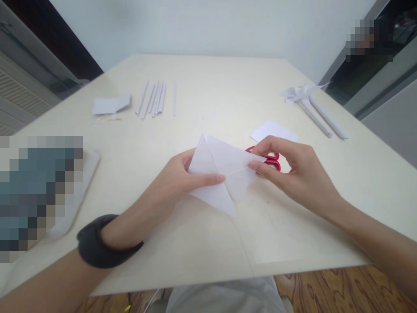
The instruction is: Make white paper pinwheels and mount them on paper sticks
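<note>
Where the pale worktop (202, 243) meets its left edge, a flat light board (85, 174) lies partly under a blurred patch. Far left, back: a small folded paper piece (110, 104) with a thin stick (106, 118) just in front of it. Right of that, a row of rolled paper tubes (152, 99), loosely parallel, one more lying a little apart to the right. Left forearm comes in from lower left, black wristband (97, 243) on the wrist. Left hand (172, 182) is closed on the folded white paper (220, 171): thumb pressed across the near face, fingers behind the left edge. Paper sits at the middle of the worktop, held a little above it, creased into triangular flaps, one point hanging toward the near side. Right hand (293, 174) pinches the paper's right corner between thumb and fingertips, so both hands are clamped on the same sheet. Red scissors (270, 160) lie on the worktop just behind and under the right hand's fingers, only the handles showing. Small white sheet (273, 129) lies flat just beyond the scissors. Far right, back: a paper pinwheel (301, 93) with two long rolled paper sticks (325, 117) running toward the near right. Wood-pattern floor (342, 291) shows below the near edge.
</note>
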The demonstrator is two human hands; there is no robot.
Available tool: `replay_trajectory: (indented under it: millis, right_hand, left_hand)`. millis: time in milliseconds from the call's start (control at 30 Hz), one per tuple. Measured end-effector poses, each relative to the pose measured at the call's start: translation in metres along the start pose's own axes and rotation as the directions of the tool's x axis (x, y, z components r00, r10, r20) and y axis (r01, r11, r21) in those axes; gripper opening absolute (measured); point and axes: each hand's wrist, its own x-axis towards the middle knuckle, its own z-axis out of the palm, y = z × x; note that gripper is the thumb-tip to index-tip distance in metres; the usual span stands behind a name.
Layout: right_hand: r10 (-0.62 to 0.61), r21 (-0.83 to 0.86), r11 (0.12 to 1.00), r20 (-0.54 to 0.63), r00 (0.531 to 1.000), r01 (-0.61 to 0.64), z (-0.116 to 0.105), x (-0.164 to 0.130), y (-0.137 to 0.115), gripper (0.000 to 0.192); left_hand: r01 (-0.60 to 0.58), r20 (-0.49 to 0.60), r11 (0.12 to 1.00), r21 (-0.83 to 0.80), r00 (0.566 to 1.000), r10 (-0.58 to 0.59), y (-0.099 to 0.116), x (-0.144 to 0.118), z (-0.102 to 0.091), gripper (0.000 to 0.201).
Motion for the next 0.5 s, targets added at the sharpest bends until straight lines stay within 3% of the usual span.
replay_trajectory:
  millis: [200,333,500]
  right_hand:
    - [-0.074,-0.099,0.993,-0.067,0.995,0.067,0.006,0.000,0.003,0.008]
    - [-0.089,-0.104,0.991,-0.082,0.993,0.080,0.009,-0.001,0.003,0.014]
    - [-0.114,-0.104,0.989,-0.097,0.989,0.104,0.011,-0.002,0.001,0.020]
  left_hand:
    - [-0.052,-0.007,0.998,0.042,0.999,0.052,0.000,0.002,0.003,0.032]
    - [-0.009,0.038,1.000,0.022,0.999,0.008,0.000,0.003,0.005,0.036]
    - [-0.036,-0.001,0.994,0.105,0.999,0.037,0.001,0.002,0.007,0.036]
